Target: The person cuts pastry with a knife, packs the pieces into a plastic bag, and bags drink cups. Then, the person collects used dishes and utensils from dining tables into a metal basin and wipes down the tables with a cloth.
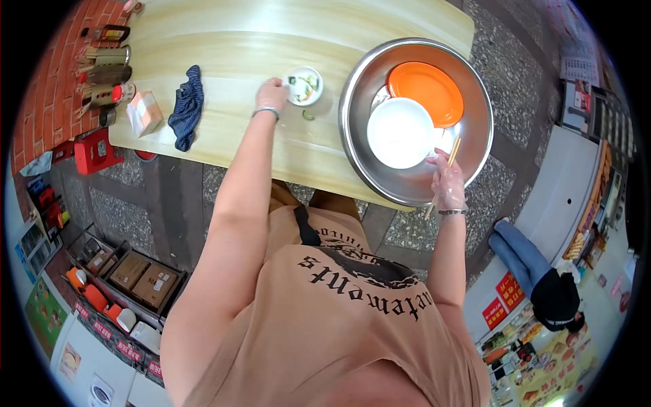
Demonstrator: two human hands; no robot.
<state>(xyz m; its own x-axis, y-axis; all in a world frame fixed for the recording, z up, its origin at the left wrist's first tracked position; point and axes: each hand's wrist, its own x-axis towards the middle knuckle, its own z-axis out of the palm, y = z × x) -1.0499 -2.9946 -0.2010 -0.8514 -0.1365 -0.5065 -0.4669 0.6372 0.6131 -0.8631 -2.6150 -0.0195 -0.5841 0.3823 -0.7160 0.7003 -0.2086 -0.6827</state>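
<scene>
My left hand (271,95), in a clear plastic glove, is closed on the near-left rim of a small white bowl (321,87) with green and pale food scraps in it. A green scrap (308,115) lies on the table just below that bowl. Over the near-right edge of a large steel basin (347,119), my gloved right hand (449,182) grips a pair of chopsticks (455,150), its fingertips right beside a white bowl (400,132). That bowl sits in the basin, overlapping an orange oval plate (434,85).
The wood-patterned table (237,41) carries a crumpled dark blue cloth (188,108), a tissue box (144,114) and several condiment containers (108,74) along the brick wall. A red stool (95,152) stands left of the table. A person (553,295) is at the far right.
</scene>
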